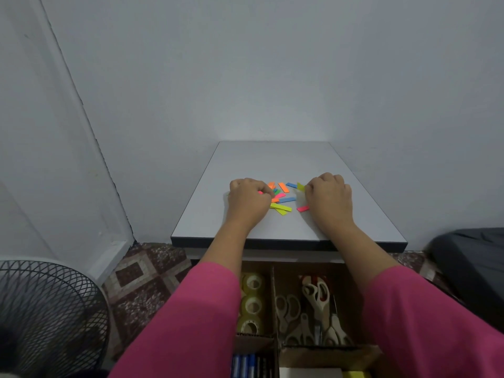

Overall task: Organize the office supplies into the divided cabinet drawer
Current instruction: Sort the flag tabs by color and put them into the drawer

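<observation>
A black mesh fan (46,309) is standing at the far left on a patterned rug (141,279). On the white cabinet top (272,162), the left hand (249,199) is curling its fingers over a pink strip at the left edge of the scattered coloured sticky tabs (282,199). The right hand (328,196) is pinching a yellow tab at the pile's right edge, fingers curled. Below, the drawer (272,293) is sitting open: tape rolls (252,304) in the left compartment, scissors (313,306) in the right, blue pens (246,365) nearer the person.
</observation>
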A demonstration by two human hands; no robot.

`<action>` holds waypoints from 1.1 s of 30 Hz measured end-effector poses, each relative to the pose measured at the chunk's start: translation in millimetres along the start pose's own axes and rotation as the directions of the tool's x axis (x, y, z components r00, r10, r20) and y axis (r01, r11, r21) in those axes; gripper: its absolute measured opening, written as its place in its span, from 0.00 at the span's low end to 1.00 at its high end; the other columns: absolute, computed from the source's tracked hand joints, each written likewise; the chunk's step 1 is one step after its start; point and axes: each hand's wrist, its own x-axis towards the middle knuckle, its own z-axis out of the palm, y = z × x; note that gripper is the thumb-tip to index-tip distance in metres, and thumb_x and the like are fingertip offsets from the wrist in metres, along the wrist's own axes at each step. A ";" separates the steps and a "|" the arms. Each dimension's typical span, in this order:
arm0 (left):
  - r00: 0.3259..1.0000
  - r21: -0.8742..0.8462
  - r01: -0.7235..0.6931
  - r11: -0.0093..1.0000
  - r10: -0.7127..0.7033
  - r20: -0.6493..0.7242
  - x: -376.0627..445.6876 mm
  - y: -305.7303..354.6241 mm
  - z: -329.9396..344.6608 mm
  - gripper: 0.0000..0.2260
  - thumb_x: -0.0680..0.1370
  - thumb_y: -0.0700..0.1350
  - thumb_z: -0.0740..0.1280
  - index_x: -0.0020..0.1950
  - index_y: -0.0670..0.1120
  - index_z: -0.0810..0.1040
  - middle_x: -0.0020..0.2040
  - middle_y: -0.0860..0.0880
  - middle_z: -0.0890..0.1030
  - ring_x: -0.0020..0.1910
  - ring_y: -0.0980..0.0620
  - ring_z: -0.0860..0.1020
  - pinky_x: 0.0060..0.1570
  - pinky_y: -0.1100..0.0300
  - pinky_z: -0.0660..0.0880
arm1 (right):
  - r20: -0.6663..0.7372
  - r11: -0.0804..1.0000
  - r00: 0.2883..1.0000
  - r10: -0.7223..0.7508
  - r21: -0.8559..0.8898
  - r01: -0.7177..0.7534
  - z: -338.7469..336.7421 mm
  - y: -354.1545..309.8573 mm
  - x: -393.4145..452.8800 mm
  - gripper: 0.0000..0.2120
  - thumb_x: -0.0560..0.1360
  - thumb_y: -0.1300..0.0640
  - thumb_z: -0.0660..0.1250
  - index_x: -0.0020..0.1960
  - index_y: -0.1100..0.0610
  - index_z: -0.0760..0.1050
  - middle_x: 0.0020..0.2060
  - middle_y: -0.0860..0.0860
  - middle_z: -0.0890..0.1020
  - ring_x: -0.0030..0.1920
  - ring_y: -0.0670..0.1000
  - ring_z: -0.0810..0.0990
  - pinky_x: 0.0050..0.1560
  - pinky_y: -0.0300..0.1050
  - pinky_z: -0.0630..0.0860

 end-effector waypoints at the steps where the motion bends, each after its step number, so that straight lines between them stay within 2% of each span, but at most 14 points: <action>1: 1.000 -0.003 0.019 1.000 -0.019 -0.012 -0.2 0.1 -0.6 0.13 0.75 0.35 0.61 0.46 0.46 0.85 0.47 0.54 0.69 0.62 0.47 0.68 0.60 0.51 0.72 | -0.008 1.000 1.000 -0.004 0.028 0.004 -0.4 0.5 0.3 0.13 0.81 0.57 0.54 0.53 0.58 0.77 0.49 0.54 0.77 0.49 0.53 0.71 0.44 0.44 0.63; 3: 0.997 0.011 0.059 0.998 -0.058 -0.046 0.5 -0.3 -1.6 0.15 0.75 0.32 0.59 0.45 0.45 0.85 0.48 0.51 0.69 0.60 0.45 0.71 0.58 0.52 0.74 | -0.005 0.986 0.998 -0.058 0.156 0.059 -2.5 1.0 0.4 0.13 0.81 0.56 0.55 0.54 0.57 0.78 0.50 0.53 0.78 0.51 0.54 0.71 0.47 0.45 0.64; 5: 0.995 0.034 0.085 0.996 -0.083 -0.054 2.0 0.2 -1.9 0.16 0.75 0.31 0.60 0.44 0.44 0.85 0.51 0.49 0.70 0.57 0.45 0.72 0.57 0.54 0.74 | 0.001 0.937 0.981 -0.194 0.295 0.185 -5.8 0.2 -2.1 0.11 0.81 0.54 0.59 0.54 0.56 0.79 0.50 0.52 0.80 0.54 0.54 0.72 0.51 0.47 0.65; 7: 0.993 0.037 0.115 0.993 -0.114 -0.041 2.8 1.6 -1.6 0.15 0.75 0.31 0.61 0.43 0.45 0.85 0.58 0.45 0.70 0.51 0.47 0.73 0.54 0.59 0.73 | 0.015 0.891 0.943 -0.333 0.333 0.309 -8.2 -0.8 -6.0 0.09 0.78 0.54 0.64 0.52 0.54 0.82 0.49 0.52 0.81 0.54 0.54 0.73 0.51 0.48 0.65; 9: 0.990 0.037 0.137 0.990 -0.136 -0.033 2.0 2.8 -1.2 0.14 0.76 0.32 0.62 0.44 0.46 0.85 0.61 0.44 0.69 0.48 0.49 0.72 0.50 0.62 0.71 | 0.042 0.873 0.916 -0.398 0.325 0.365 -10.2 -1.5 -8.6 0.09 0.77 0.52 0.66 0.52 0.52 0.83 0.49 0.51 0.80 0.54 0.53 0.72 0.49 0.45 0.63; 13: 0.993 0.047 0.115 0.992 -0.113 -0.046 -0.6 4.3 -1.4 0.13 0.77 0.34 0.62 0.47 0.45 0.85 0.60 0.45 0.70 0.57 0.47 0.72 0.54 0.60 0.72 | 0.101 0.883 0.915 -0.391 0.322 0.342 -12.0 -3.6 -9.5 0.12 0.77 0.46 0.64 0.54 0.48 0.82 0.50 0.47 0.78 0.53 0.46 0.69 0.49 0.42 0.60; 18: 0.996 0.038 0.056 0.998 -0.054 -0.064 -0.2 1.9 0.7 0.12 0.77 0.36 0.62 0.47 0.44 0.85 0.48 0.51 0.75 0.60 0.47 0.69 0.54 0.52 0.75 | 0.125 0.885 0.928 -0.352 0.366 0.286 -15.7 -3.5 -11.8 0.16 0.74 0.39 0.64 0.55 0.46 0.82 0.51 0.45 0.77 0.54 0.43 0.68 0.49 0.41 0.60; 21: 0.996 0.091 0.023 0.996 -0.015 -0.084 -0.2 0.2 2.1 0.11 0.78 0.41 0.62 0.50 0.44 0.85 0.51 0.48 0.80 0.60 0.48 0.69 0.48 0.55 0.74 | 0.156 0.891 0.916 -0.369 0.339 0.301 -17.3 -4.1 -11.6 0.17 0.74 0.39 0.64 0.57 0.46 0.81 0.52 0.45 0.76 0.56 0.44 0.68 0.50 0.41 0.59; 24: 0.994 0.117 0.016 0.993 -0.004 -0.107 -4.6 0.6 3.7 0.11 0.78 0.41 0.62 0.50 0.44 0.85 0.53 0.48 0.80 0.58 0.51 0.68 0.42 0.62 0.68 | 0.165 0.895 0.911 -0.377 0.319 0.312 -15.9 -3.4 -10.4 0.14 0.75 0.41 0.64 0.55 0.45 0.82 0.52 0.45 0.77 0.55 0.44 0.68 0.50 0.40 0.58; 27: 0.995 0.177 -0.004 0.984 0.021 -0.095 -12.3 1.0 3.4 0.10 0.78 0.41 0.64 0.55 0.44 0.83 0.59 0.49 0.76 0.61 0.52 0.67 0.50 0.65 0.66 | 0.158 0.887 0.910 -0.383 0.338 0.315 -16.3 -1.8 -9.6 0.13 0.75 0.43 0.65 0.54 0.45 0.83 0.51 0.45 0.77 0.54 0.43 0.67 0.50 0.40 0.58; 30: 0.999 0.204 -0.014 0.979 0.024 -0.045 -18.6 -2.4 -0.8 0.13 0.78 0.41 0.64 0.61 0.47 0.81 0.63 0.49 0.73 0.64 0.51 0.65 0.56 0.63 0.64 | 0.152 0.880 0.907 -0.393 0.348 0.323 -16.2 -2.3 -8.7 0.12 0.74 0.44 0.65 0.52 0.46 0.83 0.50 0.44 0.77 0.54 0.43 0.67 0.50 0.40 0.59; 33: 1.000 0.252 -0.029 0.967 0.028 0.008 -18.5 -5.7 -3.4 0.13 0.79 0.45 0.64 0.62 0.49 0.80 0.64 0.49 0.72 0.64 0.50 0.63 0.59 0.60 0.65 | 0.152 0.878 0.907 -0.392 0.357 0.320 -13.9 -2.5 -8.8 0.11 0.74 0.46 0.66 0.50 0.48 0.83 0.50 0.44 0.77 0.53 0.43 0.67 0.50 0.40 0.59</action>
